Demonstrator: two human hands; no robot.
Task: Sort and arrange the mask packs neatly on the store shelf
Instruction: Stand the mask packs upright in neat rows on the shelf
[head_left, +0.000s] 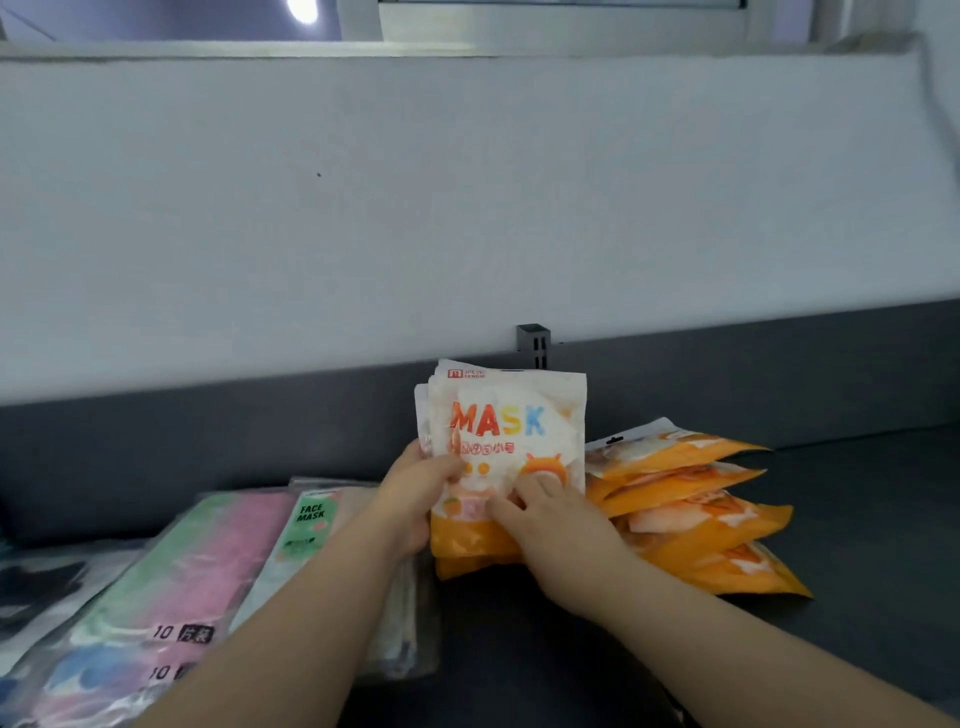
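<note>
A small stack of white-and-orange mask packs (511, 431) printed "MASK" stands upright on the dark shelf (857, 519). My left hand (415, 493) grips the stack's left edge, thumb on the front. My right hand (550, 512) lies on the lower front of the stack with fingers spread flat. Just right of it, several orange packs (696, 509) lie in a slanted, fanned heap. To the left lie flat pink-and-green "FACE MASK" packs (208, 561), partly covered by my left forearm.
A white back panel (467, 208) rises behind the shelf, with a dark bracket (534, 343) at its lower edge just above the held stack. Dark-coloured packs (36, 587) lie at the far left edge.
</note>
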